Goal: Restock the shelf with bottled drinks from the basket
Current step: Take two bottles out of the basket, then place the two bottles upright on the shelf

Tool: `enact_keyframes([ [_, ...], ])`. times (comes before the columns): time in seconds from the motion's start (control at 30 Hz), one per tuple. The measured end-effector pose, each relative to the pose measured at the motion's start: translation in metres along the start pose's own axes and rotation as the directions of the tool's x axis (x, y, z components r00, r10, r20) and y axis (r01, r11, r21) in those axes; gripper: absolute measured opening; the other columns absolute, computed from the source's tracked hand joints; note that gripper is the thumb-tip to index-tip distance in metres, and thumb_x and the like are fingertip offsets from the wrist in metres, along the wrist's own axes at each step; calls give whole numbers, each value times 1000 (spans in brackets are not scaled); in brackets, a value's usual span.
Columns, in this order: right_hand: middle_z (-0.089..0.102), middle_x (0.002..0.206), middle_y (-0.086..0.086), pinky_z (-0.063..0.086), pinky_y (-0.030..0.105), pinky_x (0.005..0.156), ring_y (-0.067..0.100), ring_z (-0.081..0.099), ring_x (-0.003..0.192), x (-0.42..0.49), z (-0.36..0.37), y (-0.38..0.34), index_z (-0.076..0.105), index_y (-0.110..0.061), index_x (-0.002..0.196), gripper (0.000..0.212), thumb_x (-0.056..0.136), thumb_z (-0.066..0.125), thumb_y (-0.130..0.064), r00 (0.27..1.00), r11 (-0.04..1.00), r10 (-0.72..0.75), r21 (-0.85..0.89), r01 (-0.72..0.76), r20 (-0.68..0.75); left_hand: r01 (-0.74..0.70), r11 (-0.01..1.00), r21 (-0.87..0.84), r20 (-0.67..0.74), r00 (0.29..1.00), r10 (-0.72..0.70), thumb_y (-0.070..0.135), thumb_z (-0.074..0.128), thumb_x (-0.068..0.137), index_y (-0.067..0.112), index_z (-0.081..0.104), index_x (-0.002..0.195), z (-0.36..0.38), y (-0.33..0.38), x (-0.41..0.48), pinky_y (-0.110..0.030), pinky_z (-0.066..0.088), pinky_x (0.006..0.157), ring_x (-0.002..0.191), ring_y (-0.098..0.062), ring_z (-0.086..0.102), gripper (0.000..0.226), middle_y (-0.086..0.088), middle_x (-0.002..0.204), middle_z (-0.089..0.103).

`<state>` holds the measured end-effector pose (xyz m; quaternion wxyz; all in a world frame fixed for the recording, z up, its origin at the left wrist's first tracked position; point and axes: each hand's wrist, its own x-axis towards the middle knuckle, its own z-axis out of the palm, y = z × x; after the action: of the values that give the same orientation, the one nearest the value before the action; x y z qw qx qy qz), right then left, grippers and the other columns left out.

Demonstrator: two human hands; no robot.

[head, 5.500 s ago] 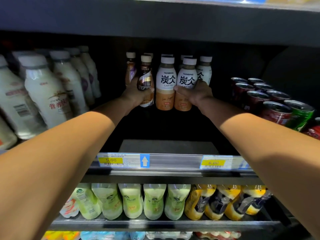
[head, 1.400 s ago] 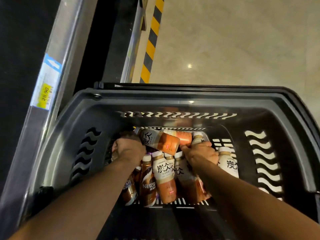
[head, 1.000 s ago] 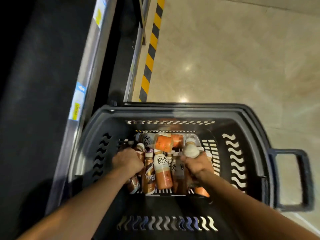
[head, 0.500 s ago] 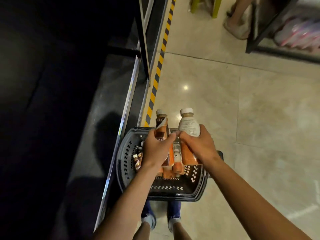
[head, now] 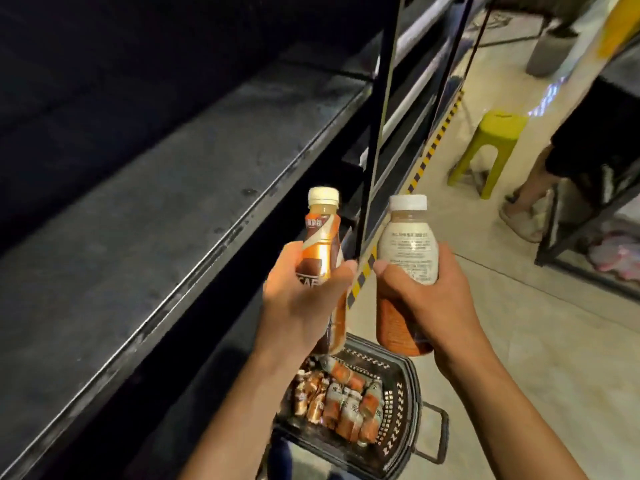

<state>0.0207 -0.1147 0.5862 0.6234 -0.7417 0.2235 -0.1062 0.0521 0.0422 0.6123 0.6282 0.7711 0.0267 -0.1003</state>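
My left hand grips a brown coffee bottle with a cream cap, held upright. My right hand grips a white and orange latte bottle with a white cap, also upright. Both bottles are raised well above the black basket, which stands on the floor below my hands. Several more bottled drinks lie in the basket. The dark shelf board runs along the left, its edge beside my left hand.
A black upright post of the shelving rises just behind the bottles. A yellow-black hazard strip runs along the shelf base on the tiled floor. A yellow-green stool and another person's legs stand at the right.
Both hands took a bottle each out of the basket and lifted them up. The view has risen from the basket toward the shelf.
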Motion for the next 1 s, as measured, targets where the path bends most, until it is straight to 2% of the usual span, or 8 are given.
enact_keyframes([
  [0.1, 69, 95, -5, 54, 17, 60, 3, 68, 79, -24, 18, -42, 57, -34, 105, 47, 69, 87, -39, 984, 994, -99, 59, 92, 145, -44, 996, -84, -119, 992, 34, 31, 78, 79, 29, 60, 85, -33, 29, -37, -20, 50, 53, 55, -2, 61, 19, 7, 65, 63],
  [0.2, 71, 95, -11, 54, 23, 64, 3, 69, 80, -46, 45, -83, 59, -36, 107, 54, 60, 82, -49, 939, 977, -203, 116, 177, 276, -122, 991, -58, -286, 953, 101, 36, 80, 76, 33, 60, 83, -74, 47, -65, -29, 52, 63, 64, -10, 63, 21, 7, 68, 63],
  [0.3, 71, 92, -20, 52, 17, 62, 0, 68, 78, -75, 74, -120, 59, -37, 104, 47, 63, 82, -41, 865, 949, -306, 202, 243, 398, -196, 980, 16, -476, 861, 180, 43, 79, 66, 29, 60, 83, -118, 66, -101, -29, 49, 64, 63, -6, 61, 29, 12, 68, 63],
  [0.4, 72, 91, -15, 51, 15, 60, 1, 69, 75, -114, 103, -155, 61, -35, 101, 54, 54, 79, -52, 768, 919, -388, 272, 284, 509, -239, 971, 2, -627, 756, 188, 38, 80, 67, 27, 62, 83, -160, 80, -145, -35, 56, 67, 63, -6, 63, 27, 13, 68, 65],
  [0.63, 74, 92, -7, 54, 22, 61, 8, 72, 80, -235, 169, -196, 65, -36, 99, 51, 52, 76, -54, 491, 872, -489, 424, 246, 721, -272, 957, 100, -821, 520, 234, 38, 77, 72, 26, 61, 82, -240, 71, -275, -41, 59, 69, 66, -14, 65, 22, 7, 69, 65],
  [0.8, 74, 94, -7, 53, 22, 62, 7, 72, 82, -345, 205, -208, 64, -32, 104, 59, 50, 75, -54, 304, 859, -511, 460, 226, 804, -265, 958, 112, -931, 310, 195, 36, 79, 74, 25, 64, 89, -295, 53, -382, -17, 51, 64, 71, -11, 66, 23, 6, 76, 70],
  [0.9, 74, 97, -7, 55, 30, 68, 9, 72, 84, -415, 224, -208, 64, -35, 104, 58, 51, 76, -55, 206, 853, -517, 480, 207, 831, -243, 963, 119, -959, 224, 175, 36, 75, 75, 28, 65, 90, -326, 43, -447, -11, 47, 60, 70, -5, 65, 20, 8, 80, 71],
  [1.0, 74, 99, -10, 55, 26, 66, 7, 72, 85, -483, 244, -205, 63, -40, 106, 59, 51, 76, -56, 121, 849, -517, 490, 198, 847, -214, 965, 150, -968, 166, 187, 36, 76, 76, 24, 63, 88, -358, 29, -504, -11, 45, 58, 65, -8, 61, 21, 5, 75, 67],
])
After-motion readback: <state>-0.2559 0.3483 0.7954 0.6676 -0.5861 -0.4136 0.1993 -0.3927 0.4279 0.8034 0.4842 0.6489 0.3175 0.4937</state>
